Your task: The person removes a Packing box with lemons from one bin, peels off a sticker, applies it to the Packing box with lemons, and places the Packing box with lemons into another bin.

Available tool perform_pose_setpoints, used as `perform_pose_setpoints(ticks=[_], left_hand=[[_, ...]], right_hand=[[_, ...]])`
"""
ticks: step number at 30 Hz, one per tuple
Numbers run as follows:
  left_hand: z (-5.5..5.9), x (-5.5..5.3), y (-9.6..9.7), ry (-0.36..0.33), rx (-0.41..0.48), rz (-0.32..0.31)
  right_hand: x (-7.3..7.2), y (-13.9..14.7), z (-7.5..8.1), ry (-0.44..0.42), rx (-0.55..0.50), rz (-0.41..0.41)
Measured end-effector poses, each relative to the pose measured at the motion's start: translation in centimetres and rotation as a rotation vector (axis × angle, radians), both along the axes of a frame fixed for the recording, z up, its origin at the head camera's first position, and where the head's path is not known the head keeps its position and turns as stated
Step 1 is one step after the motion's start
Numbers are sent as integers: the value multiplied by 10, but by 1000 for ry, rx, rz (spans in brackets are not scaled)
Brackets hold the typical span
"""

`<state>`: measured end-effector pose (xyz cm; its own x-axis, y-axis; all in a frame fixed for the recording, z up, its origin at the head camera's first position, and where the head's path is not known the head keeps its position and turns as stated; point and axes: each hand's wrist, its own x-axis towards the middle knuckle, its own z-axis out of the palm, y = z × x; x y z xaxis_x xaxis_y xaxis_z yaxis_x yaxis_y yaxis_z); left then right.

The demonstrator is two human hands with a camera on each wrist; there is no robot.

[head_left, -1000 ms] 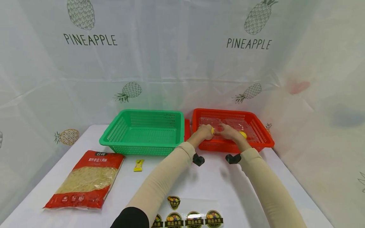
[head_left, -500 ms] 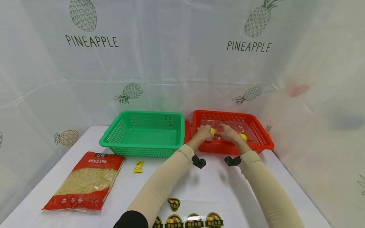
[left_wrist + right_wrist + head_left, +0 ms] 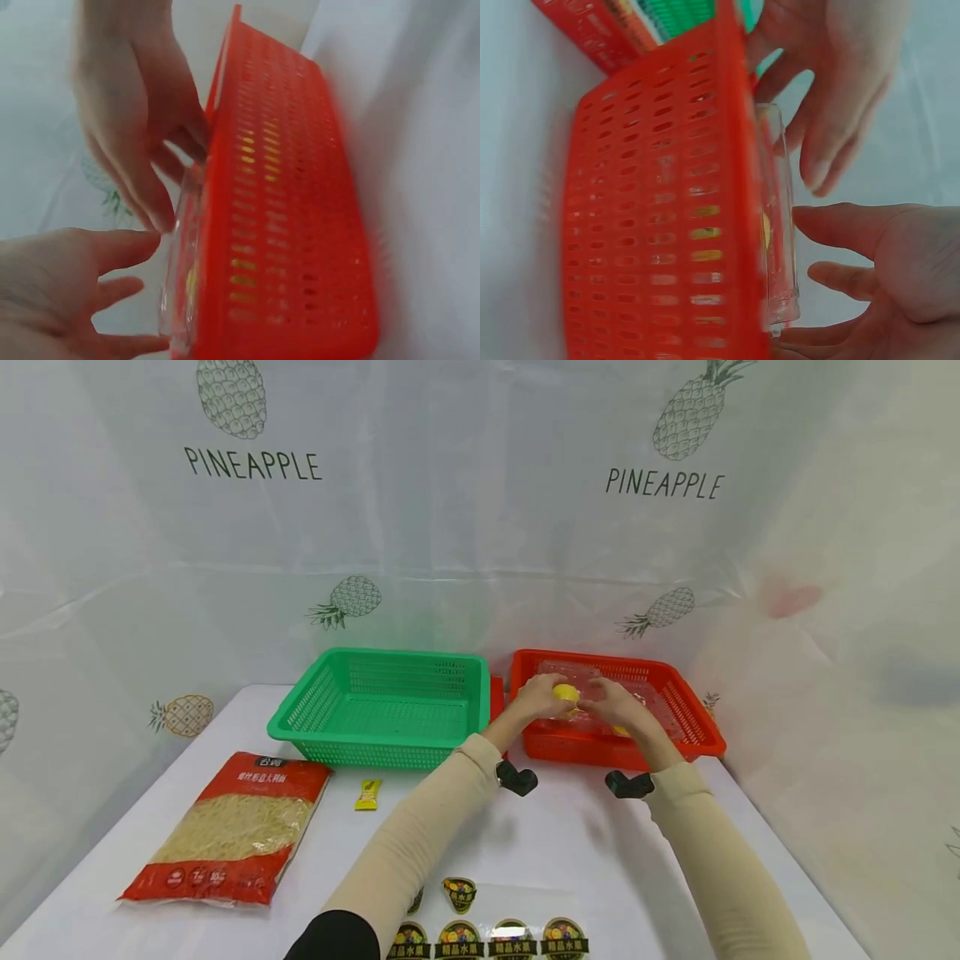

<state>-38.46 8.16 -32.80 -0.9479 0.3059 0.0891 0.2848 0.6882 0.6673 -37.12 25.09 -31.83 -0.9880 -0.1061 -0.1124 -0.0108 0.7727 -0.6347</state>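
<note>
At the near side of the red basket [image 3: 686, 727], both my hands are on a clear plastic box [image 3: 573, 670]. A round yellow thing [image 3: 566, 693], perhaps a lemon, shows at the box between them. My left hand [image 3: 536, 697] holds the left end, its lower fingers against the box and its upper fingers spread. My right hand [image 3: 618, 706] has the opposite end. In the right wrist view the box's edge [image 3: 781, 247] stands at the basket's rim. A second clear box [image 3: 663, 702] lies at the right in the basket; another yellow thing [image 3: 621, 731] is partly covered.
A green basket [image 3: 397, 718] stands left of the red one, with a red object [image 3: 497, 697] between them. On the white table lie a red bag of pasta [image 3: 232, 831], a small yellow packet [image 3: 367, 795] and a sheet of round black-and-gold stickers [image 3: 512, 937].
Both hands and the clear box have shifted slightly up and to the right. The yellow thing between the hands shows more. My right hand now covers more of the other yellow thing.
</note>
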Motion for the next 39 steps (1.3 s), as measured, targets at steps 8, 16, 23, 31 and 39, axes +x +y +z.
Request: perform_pose_setpoints(ticks=[8,16,23,31,39], left_hand=[[10,-8,-14,-31,101,-55],[10,-8,-23,-31,307,10],[19,-7,-42,-120,483,-18],[32,-12,-71,-265,611,-72],[40,-3,-104,-307,551,-190]], right_hand=[[13,0,20,62,7,26],[23,0,30,125,-33,45],[28,-2,37,153,-115,22],[28,-3,44,157,-295,-45],[27,-2,43,133,-478,-68]])
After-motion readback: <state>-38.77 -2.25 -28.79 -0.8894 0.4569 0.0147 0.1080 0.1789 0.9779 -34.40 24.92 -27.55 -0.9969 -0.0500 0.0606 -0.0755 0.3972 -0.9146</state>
